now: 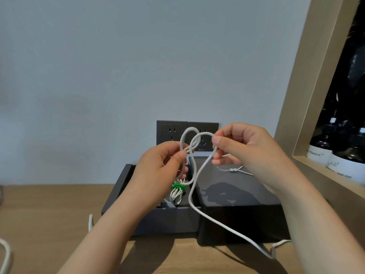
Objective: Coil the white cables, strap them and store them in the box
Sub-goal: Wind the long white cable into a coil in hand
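A person's left hand (164, 167) and right hand (243, 147) hold a white cable (237, 233) in the air above an open dark box (167, 218) on a wooden counter (49, 214). The left fingers (180, 157) are clamped, thumb against the others, on the point where two upright loops cross. The right fingers (216, 140) pinch the cable at the edge of the nearer loop. From there the cable drops in front of the box and trails right across the counter.

Inside the box lies a coiled white bundle (175, 196) bound by a green strap (178, 187). A dark lid (237, 190) sits against the box's right side, with a thin white tie (233, 170) lying on top of it. Two more lengths of white cord (90, 221) show at the left of the counter.

Behind the hands, a pair of dark wall sockets (171, 133) is set into the grey wall; their small lettering is too fine to read. In a wood-framed niche (296, 107) at right stand dark bottles (320, 153), one with a white label reading "Master", its neighbour (343, 167) marked "LIQUID SOAP".
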The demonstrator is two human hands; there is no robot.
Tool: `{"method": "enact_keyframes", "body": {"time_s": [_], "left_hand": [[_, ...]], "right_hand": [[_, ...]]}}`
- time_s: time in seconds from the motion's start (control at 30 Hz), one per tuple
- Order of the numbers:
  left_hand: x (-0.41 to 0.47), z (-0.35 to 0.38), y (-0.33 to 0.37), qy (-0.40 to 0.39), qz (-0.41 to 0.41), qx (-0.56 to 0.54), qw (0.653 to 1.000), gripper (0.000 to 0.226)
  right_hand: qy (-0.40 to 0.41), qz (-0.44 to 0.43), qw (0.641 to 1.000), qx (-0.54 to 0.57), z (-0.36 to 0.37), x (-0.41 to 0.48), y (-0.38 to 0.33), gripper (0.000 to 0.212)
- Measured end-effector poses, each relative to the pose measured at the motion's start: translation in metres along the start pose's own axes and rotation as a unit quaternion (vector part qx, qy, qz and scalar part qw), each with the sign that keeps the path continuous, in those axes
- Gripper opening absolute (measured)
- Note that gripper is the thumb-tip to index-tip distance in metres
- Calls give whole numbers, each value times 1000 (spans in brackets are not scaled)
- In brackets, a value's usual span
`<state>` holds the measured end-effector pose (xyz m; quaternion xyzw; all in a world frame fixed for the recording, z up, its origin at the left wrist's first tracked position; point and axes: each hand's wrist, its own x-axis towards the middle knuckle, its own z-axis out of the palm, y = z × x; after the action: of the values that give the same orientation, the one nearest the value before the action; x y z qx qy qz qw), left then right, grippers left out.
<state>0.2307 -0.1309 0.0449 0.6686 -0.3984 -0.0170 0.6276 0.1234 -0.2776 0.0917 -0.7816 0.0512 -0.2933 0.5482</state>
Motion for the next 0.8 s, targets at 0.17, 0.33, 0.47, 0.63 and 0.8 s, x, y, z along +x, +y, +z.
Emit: {"method": "enact_keyframes", "body": {"time_s": [0.17,0.33,0.47,0.63,0.8], "left_hand": [[-2,2,2,-13,16,14,1000,22],[-4,6,4,-41,17,27,999,21],[-4,6,8,-88,-12,-12,996,23],[-5,6,8,-92,-16,-19,995,24],[-5,9,7,-86,-26,-23,996,25]], "right_hand": [[2,12,999,35,1,0,0,8],[-1,20,997,71,2,1,0,7],[-2,23,996,85,3,1,1,9],[-3,18,996,84,4,2,1,8],[-6,22,998,62,0,1,2,14]]}}
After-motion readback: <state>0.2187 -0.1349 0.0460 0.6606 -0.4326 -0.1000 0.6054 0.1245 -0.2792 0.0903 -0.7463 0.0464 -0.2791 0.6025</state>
